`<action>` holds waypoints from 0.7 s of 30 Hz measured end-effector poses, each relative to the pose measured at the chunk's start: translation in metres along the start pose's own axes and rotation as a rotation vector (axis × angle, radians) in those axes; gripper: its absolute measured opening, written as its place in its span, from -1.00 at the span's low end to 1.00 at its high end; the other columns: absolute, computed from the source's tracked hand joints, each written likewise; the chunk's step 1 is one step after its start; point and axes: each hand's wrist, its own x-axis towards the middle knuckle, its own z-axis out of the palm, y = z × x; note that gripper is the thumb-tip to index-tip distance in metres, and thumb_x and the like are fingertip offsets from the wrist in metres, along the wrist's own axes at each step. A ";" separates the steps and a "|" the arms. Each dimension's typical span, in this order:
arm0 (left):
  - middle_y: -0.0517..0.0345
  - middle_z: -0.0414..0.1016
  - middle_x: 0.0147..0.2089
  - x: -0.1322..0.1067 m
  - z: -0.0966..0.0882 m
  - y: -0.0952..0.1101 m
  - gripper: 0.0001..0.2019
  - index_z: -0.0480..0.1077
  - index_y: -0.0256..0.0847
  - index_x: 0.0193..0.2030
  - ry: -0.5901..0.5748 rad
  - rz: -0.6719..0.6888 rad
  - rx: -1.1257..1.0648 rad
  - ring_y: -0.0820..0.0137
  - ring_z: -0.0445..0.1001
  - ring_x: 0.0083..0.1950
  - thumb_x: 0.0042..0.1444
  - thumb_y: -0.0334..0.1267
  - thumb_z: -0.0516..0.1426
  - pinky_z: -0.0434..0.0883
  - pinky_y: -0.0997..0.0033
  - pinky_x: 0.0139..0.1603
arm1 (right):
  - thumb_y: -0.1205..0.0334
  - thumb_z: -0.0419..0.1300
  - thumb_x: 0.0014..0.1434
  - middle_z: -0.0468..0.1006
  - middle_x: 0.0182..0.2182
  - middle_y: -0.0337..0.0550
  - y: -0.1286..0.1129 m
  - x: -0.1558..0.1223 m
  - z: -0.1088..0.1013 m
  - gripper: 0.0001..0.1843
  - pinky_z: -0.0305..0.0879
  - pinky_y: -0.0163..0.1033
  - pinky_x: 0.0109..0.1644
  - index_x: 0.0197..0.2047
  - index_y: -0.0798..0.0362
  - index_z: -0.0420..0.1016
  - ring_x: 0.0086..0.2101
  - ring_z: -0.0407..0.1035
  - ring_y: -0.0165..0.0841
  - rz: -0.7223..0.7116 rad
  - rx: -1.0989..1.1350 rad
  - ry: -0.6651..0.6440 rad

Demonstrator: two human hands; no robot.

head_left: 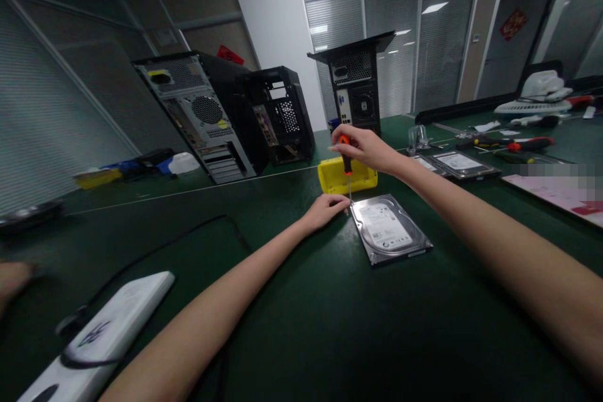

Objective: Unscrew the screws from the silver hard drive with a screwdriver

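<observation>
A hard drive (387, 226) with a white label lies flat on the green table in front of me. My right hand (357, 146) is closed around the orange-and-black handle of a screwdriver (347, 164). The screwdriver stands almost upright, its tip down at the drive's far left corner. At that same corner my left hand (326, 211) grips the drive's edge, thumb and fingers close beside the screwdriver tip. What the tip touches is too small to make out. Just behind the drive sits a yellow tray (333, 181).
Opened computer cases (207, 110) stand at the back, another case (355, 88) right of them. More hard drives (459, 162), pliers (527, 144) and loose tools lie right. A white power strip (117, 314) with a black cable lies front left. Another person's hand (14, 279) shows at the left edge.
</observation>
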 end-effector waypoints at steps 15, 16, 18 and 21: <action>0.11 0.49 -0.36 0.000 0.000 -0.002 -0.65 0.42 -0.29 -0.45 -0.005 0.015 -0.012 0.37 0.42 -0.26 0.19 -0.10 -0.01 0.30 0.43 -0.12 | 0.13 -0.07 0.25 0.42 -0.26 -0.13 -0.008 -0.001 -0.006 -0.67 0.25 -0.30 -0.13 0.02 0.10 0.24 -0.27 0.33 -0.44 0.024 0.189 -0.103; 0.11 0.50 -0.35 0.000 0.000 -0.002 -0.65 0.42 -0.30 -0.45 -0.005 0.010 -0.011 0.37 0.43 -0.25 0.19 -0.10 -0.01 0.30 0.43 -0.11 | 0.13 -0.04 0.24 0.42 -0.27 -0.15 -0.007 -0.001 -0.005 -0.68 0.25 -0.31 -0.14 0.01 0.08 0.22 -0.29 0.33 -0.45 0.021 0.179 -0.091; 0.10 0.51 -0.34 0.000 0.000 -0.002 -0.65 0.41 -0.30 -0.45 -0.005 0.007 -0.011 0.36 0.43 -0.23 0.19 -0.11 -0.01 0.30 0.43 -0.10 | 0.11 -0.01 0.22 0.41 -0.31 -0.18 -0.006 -0.001 -0.003 -0.71 0.25 -0.32 -0.17 -0.04 0.06 0.25 -0.31 0.32 -0.45 0.015 0.158 -0.080; 0.09 0.51 -0.32 0.000 0.000 -0.002 -0.65 0.41 -0.30 -0.46 -0.004 0.019 -0.011 0.35 0.43 -0.23 0.19 -0.11 0.00 0.30 0.43 -0.11 | 0.04 0.00 0.21 0.40 -0.39 -0.22 -0.004 0.000 -0.001 -0.71 0.24 -0.33 -0.25 -0.15 0.07 0.30 -0.38 0.30 -0.46 0.029 0.138 -0.065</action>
